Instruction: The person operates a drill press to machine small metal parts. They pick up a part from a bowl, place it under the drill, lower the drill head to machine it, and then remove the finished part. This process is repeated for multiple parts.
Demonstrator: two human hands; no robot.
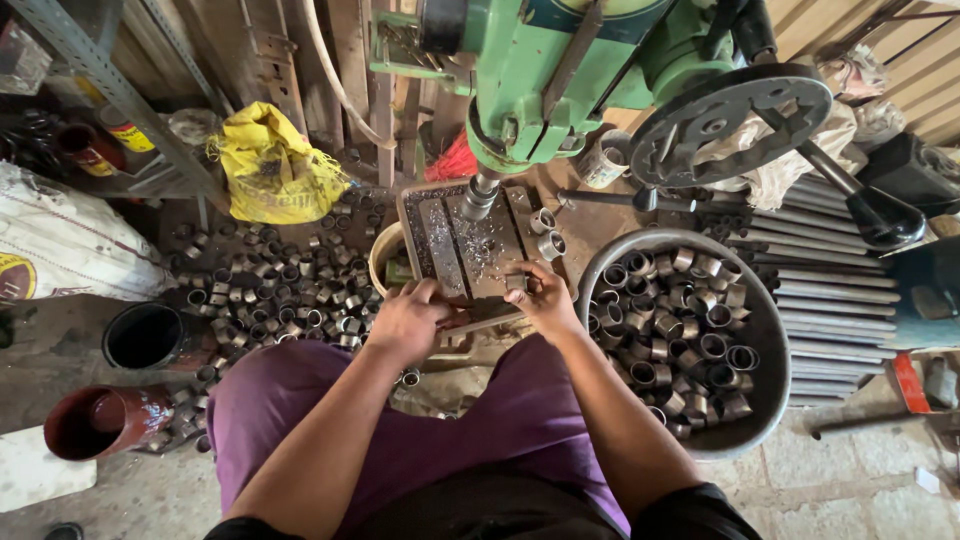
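Cluttering workshop floor (120, 500): metal rings (280, 285)

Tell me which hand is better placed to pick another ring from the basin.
Right, probably. The right hand rests at the near edge of the drill table, right beside the basin of rings. The left hand sits on the table's far side from it, nearer the rings on the floor.

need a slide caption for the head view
Both hands, left hand and right hand, at the drill press table, beside a metal basin of short metal rings.
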